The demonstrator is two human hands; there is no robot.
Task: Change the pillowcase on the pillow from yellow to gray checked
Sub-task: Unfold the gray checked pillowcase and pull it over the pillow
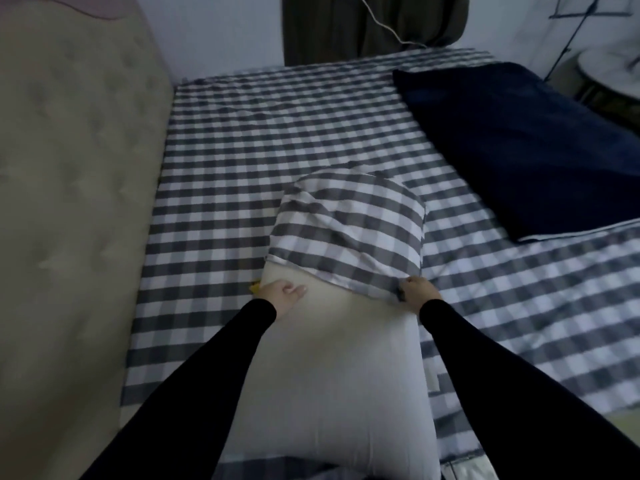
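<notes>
A bare white pillow (332, 368) lies lengthwise on the bed in front of me. A gray checked pillowcase (349, 230) covers only its far end, with the open hem running across the pillow. My right hand (417, 292) pinches the hem at the pillow's right edge. My left hand (282, 292) rests on the pillow's left side just below the hem, with its fingers spread on the white fabric. A small yellow scrap (255, 286), probably the yellow pillowcase, peeks out beside the pillow's left edge; the remainder is hidden.
The bed carries a gray checked sheet (277, 133). A dark blue blanket (519, 143) lies at the far right. A beige tufted headboard (69, 202) runs along the left. A dark curtain (363, 22) and a white cable (381, 22) hang at the back wall.
</notes>
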